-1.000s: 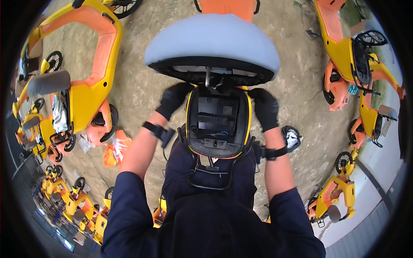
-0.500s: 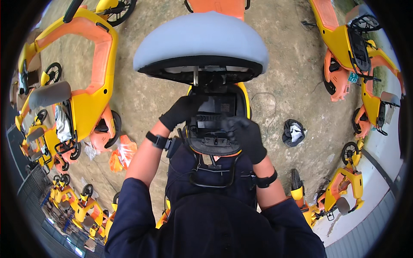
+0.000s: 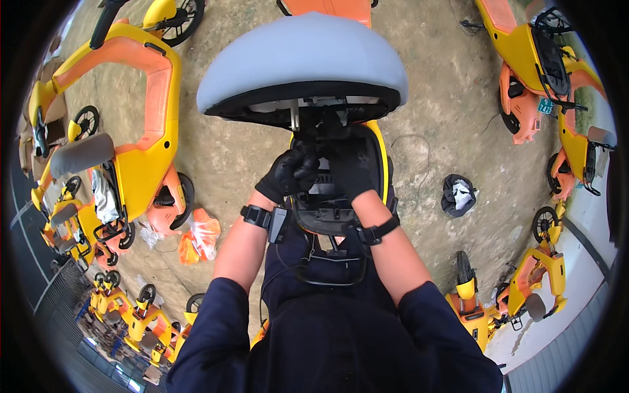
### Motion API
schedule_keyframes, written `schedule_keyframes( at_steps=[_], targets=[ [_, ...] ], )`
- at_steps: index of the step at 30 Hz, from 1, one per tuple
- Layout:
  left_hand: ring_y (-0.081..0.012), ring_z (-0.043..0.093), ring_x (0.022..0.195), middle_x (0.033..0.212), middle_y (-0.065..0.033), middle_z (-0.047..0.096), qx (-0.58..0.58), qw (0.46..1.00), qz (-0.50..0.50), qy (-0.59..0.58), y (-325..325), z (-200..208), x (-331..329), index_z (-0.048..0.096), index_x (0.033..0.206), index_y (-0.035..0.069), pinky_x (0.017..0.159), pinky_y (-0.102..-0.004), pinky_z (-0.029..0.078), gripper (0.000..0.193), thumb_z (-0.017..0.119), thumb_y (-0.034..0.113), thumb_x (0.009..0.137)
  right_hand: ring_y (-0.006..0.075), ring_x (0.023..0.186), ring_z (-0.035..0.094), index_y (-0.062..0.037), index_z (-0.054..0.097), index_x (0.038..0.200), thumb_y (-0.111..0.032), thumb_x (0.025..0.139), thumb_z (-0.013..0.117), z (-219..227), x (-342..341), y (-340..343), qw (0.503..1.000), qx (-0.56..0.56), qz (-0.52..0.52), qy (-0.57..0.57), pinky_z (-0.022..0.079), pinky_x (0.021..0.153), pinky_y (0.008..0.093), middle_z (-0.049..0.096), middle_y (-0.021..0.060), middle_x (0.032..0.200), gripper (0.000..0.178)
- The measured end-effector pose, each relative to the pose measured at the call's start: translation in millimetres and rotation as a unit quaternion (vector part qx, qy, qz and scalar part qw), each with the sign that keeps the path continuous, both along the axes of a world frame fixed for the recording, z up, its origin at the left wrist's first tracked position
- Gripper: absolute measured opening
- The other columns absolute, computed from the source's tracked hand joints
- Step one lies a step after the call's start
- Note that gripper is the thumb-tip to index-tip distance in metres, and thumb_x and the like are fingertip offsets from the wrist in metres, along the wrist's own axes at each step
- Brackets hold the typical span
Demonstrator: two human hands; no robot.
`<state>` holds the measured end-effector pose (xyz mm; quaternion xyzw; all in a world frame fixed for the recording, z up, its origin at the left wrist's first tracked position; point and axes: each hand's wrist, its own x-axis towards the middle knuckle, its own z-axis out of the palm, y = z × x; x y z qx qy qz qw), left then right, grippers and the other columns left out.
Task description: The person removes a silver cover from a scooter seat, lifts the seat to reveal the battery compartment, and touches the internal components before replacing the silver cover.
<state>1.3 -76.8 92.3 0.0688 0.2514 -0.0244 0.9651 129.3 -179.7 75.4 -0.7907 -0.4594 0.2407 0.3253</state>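
A scooter with a raised grey-blue seat [image 3: 304,56] stands right in front of me. Beneath the seat lies its black storage compartment [image 3: 370,154], rimmed by yellow bodywork [image 3: 384,160]. My left hand [image 3: 287,171], in a black glove, is at the compartment's left edge with its fingers curled closed; whatever they hold, if anything, is hidden. My right hand [image 3: 342,171], also gloved in black, reaches over the compartment near the seat hinge. Its fingers blend into the dark interior, so their shape does not show. A metal seat bracket [image 3: 295,116] sits just above both hands.
Yellow-and-orange scooters [image 3: 147,170] line the left side, with more scooters [image 3: 524,85] on the right. On the concrete floor lie an orange-and-white plastic bag [image 3: 202,236], a black bag with white material [image 3: 458,195] and a thin wire [image 3: 429,154]. A white wall [image 3: 576,262] bounds the right.
My right hand has moved forward and left, further over the compartment. My left hand has shifted slightly and its fingers have curled in. The whole view has shifted a little.
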Motion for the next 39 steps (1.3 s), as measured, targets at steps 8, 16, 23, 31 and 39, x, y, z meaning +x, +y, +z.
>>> schedule_keyframes(
  at_steps=[8, 16, 23, 31, 39],
  targets=[
    [-0.0101, 0.026, 0.038, 0.045, 0.0012, 0.031, -0.064, 0.991, 0.095, -0.074, -13.5, -14.8, -5.0, 0.042, 0.063, 0.011, 0.037, -0.0226, 0.021, 0.039, 0.031, 0.037, 0.091, 0.0278, 0.09, 0.057, -0.0075, 0.062, 0.097, -0.014, 0.077, 0.048, -6.5, -8.8, 19.6, 0.99, -0.101, 0.1, -0.029, 0.044, 0.081, 0.0374, 0.06, 0.016, 0.096, 0.025],
    [-0.0108, 0.028, 0.038, 0.045, 0.0009, 0.031, 0.065, 0.996, 0.053, 0.016, -10.6, -16.5, -10.0, 0.042, 0.065, 0.012, 0.038, -0.0237, 0.024, 0.036, 0.037, 0.038, 0.089, 0.0309, 0.094, 0.055, -0.0068, 0.059, 0.102, -0.019, 0.082, 0.049, 36.1, 22.2, -27.7, 0.947, -0.153, -0.007, 0.281, 0.043, 0.082, 0.0378, 0.057, 0.0179, 0.102, 0.026],
    [-0.009, 0.034, 0.04, 0.046, 0.002, 0.035, 0.46, 0.882, -0.046, 0.092, -19.5, -11.3, -2.0, 0.041, 0.064, 0.012, 0.041, -0.0229, 0.03, 0.038, 0.035, 0.037, 0.092, 0.0236, 0.088, 0.058, -0.0053, 0.059, 0.098, -0.013, 0.083, 0.046, 16.0, -10.2, 1.5, 0.915, 0.004, -0.069, 0.397, 0.044, 0.078, 0.0316, 0.06, 0.0147, 0.092, 0.022],
    [-0.0077, 0.036, 0.044, 0.048, 0.0022, 0.036, 0.401, 0.91, -0.033, 0.096, -20.8, -19.9, -9.6, 0.043, 0.067, 0.01, 0.044, -0.0209, 0.032, 0.042, 0.035, 0.044, 0.09, 0.0232, 0.087, 0.061, -0.0035, 0.058, 0.104, -0.015, 0.086, 0.041, 1.0, -25.9, 11.9, 0.988, -0.151, 0.012, -0.023, 0.048, 0.075, 0.0332, 0.061, 0.0112, 0.1, 0.028],
    [-0.0122, 0.037, 0.043, 0.045, 0.0003, 0.034, 0.167, 0.982, 0.084, 0.009, -22.5, -25.7, -6.4, 0.045, 0.066, 0.01, 0.052, -0.0264, 0.04, 0.038, 0.042, 0.042, 0.087, 0.0117, 0.067, 0.053, -0.0068, 0.058, 0.099, -0.021, 0.084, 0.048, 3.2, -10.0, 3.6, 0.809, -0.077, -0.021, 0.582, 0.044, 0.059, 0.0224, 0.057, 0.0063, 0.08, 0.023]
  ],
)
